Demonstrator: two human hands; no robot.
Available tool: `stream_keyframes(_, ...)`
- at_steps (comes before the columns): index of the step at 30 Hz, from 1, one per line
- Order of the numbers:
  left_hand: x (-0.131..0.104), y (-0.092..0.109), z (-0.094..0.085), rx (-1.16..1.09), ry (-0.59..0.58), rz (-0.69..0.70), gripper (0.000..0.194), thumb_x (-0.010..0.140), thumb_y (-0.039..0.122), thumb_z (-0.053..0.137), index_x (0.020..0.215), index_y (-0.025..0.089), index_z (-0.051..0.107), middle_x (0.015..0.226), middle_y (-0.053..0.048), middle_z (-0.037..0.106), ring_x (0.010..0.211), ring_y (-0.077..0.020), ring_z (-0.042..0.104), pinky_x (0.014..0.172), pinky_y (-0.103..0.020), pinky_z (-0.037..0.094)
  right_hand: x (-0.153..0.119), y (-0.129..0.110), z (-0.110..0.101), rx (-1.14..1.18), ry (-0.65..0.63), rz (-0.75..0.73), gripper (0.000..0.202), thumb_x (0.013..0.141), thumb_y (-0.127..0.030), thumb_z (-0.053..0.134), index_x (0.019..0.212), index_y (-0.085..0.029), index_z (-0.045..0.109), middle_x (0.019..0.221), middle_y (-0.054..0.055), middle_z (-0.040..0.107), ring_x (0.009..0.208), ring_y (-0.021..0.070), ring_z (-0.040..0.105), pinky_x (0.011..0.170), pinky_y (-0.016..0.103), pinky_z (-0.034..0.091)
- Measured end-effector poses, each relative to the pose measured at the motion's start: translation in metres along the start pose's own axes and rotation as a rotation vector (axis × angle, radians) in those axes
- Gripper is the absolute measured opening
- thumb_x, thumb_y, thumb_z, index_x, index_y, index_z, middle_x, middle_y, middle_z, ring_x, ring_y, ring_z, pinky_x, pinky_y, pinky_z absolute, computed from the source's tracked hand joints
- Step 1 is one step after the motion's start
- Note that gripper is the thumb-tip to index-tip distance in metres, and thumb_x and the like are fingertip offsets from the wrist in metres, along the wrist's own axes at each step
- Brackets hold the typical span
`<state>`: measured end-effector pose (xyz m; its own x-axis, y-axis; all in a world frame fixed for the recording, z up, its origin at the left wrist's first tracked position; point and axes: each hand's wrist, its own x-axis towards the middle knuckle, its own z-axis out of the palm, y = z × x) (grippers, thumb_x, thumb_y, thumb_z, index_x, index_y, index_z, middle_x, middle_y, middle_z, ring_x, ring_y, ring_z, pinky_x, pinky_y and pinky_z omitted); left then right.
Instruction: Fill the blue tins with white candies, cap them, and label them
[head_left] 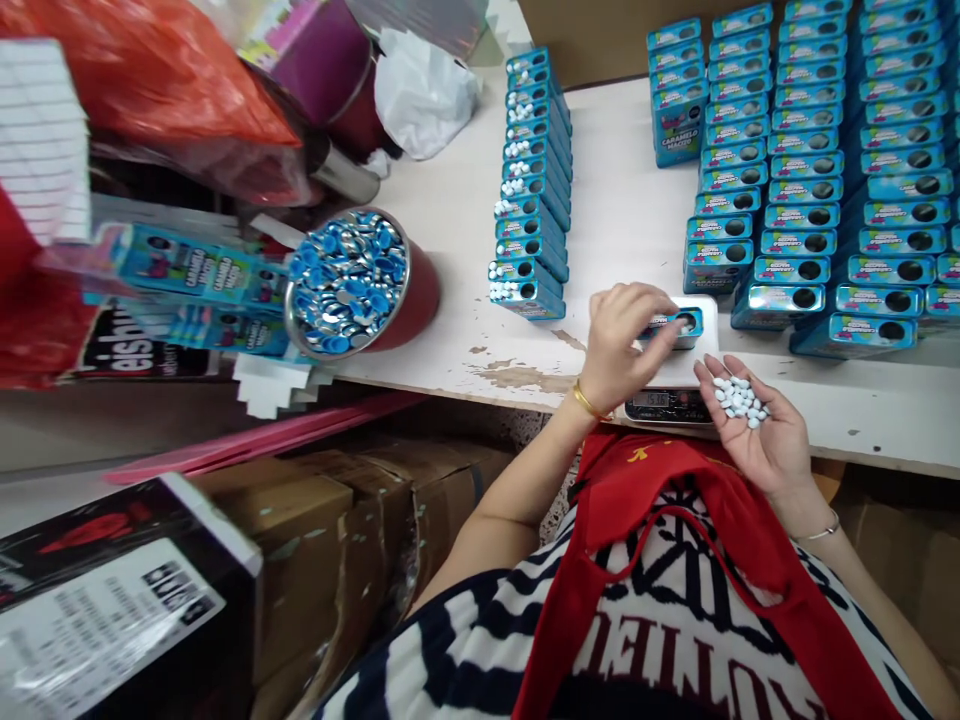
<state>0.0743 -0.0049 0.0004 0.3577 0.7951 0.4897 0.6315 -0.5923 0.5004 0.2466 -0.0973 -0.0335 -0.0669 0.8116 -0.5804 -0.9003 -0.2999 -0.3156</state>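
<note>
On the scale, left hand pinches the tin; right hand open, cupping candies

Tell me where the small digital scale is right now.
In the head view, the scale sits at the table's near edge, between the left hand and the right hand, with a blue tin on it.

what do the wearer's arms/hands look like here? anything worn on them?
Both arms are bare from the elbow down, no gloves. The left hand has a thin gold bangle at the wrist; the right hand has a thin silver bracelet. No rings can be made out. Striped short sleeves in dark blue and white begin near the elbows.
</note>
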Motion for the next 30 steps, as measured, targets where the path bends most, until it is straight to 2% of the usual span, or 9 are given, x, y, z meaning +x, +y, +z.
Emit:
stream_keyframes(5, -0.005, -0.024, -0.015, -0.025, 0.136, -0.067, 0.02, 0.097, 0.036, 0.045, 0.086, 0.022, 0.055, 0.085, -0.002, 0.064, 0.086, -0.0155, 0.058, 0.081, -0.034, 0.044, 0.002, -0.008, -0.008, -0.002, 0.056, -0.059, 0.027, 0.087, -0.017, 0.048, 0.111, -0.016, 0.062, 0.119, 0.012, 0.068, 0.12, 0.0241, 0.061, 0.095, 0.041, 0.056)
stream_keyframes(8, -0.01, -0.032, -0.016, -0.036, 0.126, -0.086, 0.021, 0.097, 0.037, 0.046, 0.085, 0.022, 0.054, 0.084, -0.002, 0.063, 0.084, -0.0146, 0.058, 0.08, -0.033, 0.045, 0.003, -0.011, -0.008, -0.012, 0.09, -0.09, 0.027, 0.089, -0.017, 0.046, 0.109, -0.015, 0.063, 0.119, 0.012, 0.069, 0.12, 0.0233, 0.06, 0.095, 0.038, 0.056)
stream_keyframes(15, -0.015, -0.038, -0.008, -0.105, 0.092, -0.111, 0.024, 0.096, 0.04, 0.047, 0.085, 0.021, 0.056, 0.084, -0.002, 0.063, 0.084, -0.0142, 0.058, 0.08, -0.031, 0.045, 0.002, -0.012, -0.008, -0.024, 0.112, -0.111, 0.026, 0.09, -0.017, 0.045, 0.107, -0.013, 0.065, 0.116, 0.012, 0.07, 0.121, 0.0225, 0.06, 0.094, 0.034, 0.057)
stream_keyframes(18, -0.014, -0.041, -0.004, -0.09, 0.033, -0.099, 0.027, 0.094, 0.046, 0.049, 0.097, 0.021, 0.059, 0.096, -0.005, 0.065, 0.094, -0.0164, 0.058, 0.084, -0.033, 0.044, 0.001, -0.012, -0.009, -0.026, 0.116, -0.113, 0.027, 0.09, -0.018, 0.044, 0.107, -0.015, 0.065, 0.116, 0.01, 0.07, 0.12, 0.0217, 0.061, 0.093, 0.034, 0.058)
stream_keyframes(21, -0.015, -0.046, 0.002, -0.078, -0.119, -0.04, 0.044, 0.087, 0.054, 0.057, 0.116, 0.021, 0.057, 0.112, -0.008, 0.064, 0.105, -0.0196, 0.056, 0.089, -0.035, 0.041, 0.0, -0.011, -0.007, -0.037, 0.124, -0.11, 0.027, 0.091, -0.018, 0.043, 0.105, -0.015, 0.065, 0.115, 0.009, 0.07, 0.119, 0.0218, 0.061, 0.092, 0.033, 0.058)
stream_keyframes(24, -0.017, -0.049, 0.009, -0.097, -0.259, -0.001, 0.046, 0.088, 0.054, 0.056, 0.12, 0.021, 0.057, 0.111, -0.007, 0.066, 0.104, -0.0195, 0.058, 0.093, -0.035, 0.039, 0.0, -0.01, -0.004, -0.041, 0.132, -0.106, 0.027, 0.09, -0.017, 0.042, 0.104, -0.013, 0.066, 0.113, 0.01, 0.071, 0.118, 0.0224, 0.062, 0.093, 0.032, 0.058)
stream_keyframes(26, -0.019, -0.05, 0.011, -0.113, -0.277, -0.013, 0.047, 0.088, 0.055, 0.055, 0.121, 0.022, 0.057, 0.112, -0.007, 0.067, 0.105, -0.02, 0.058, 0.095, -0.036, 0.038, -0.001, -0.01, -0.003, -0.041, 0.136, -0.108, 0.028, 0.09, -0.017, 0.042, 0.104, -0.012, 0.066, 0.113, 0.011, 0.071, 0.118, 0.0226, 0.062, 0.093, 0.032, 0.057)
stream_keyframes(30, -0.018, -0.052, 0.005, -0.177, -0.195, -0.035, 0.059, 0.085, 0.062, 0.056, 0.131, 0.025, 0.052, 0.118, -0.008, 0.064, 0.107, -0.0209, 0.058, 0.097, -0.037, 0.039, -0.001, -0.011, -0.005, -0.062, 0.153, -0.12, 0.027, 0.09, -0.018, 0.043, 0.102, -0.011, 0.067, 0.112, 0.011, 0.071, 0.117, 0.0226, 0.062, 0.094, 0.032, 0.056)
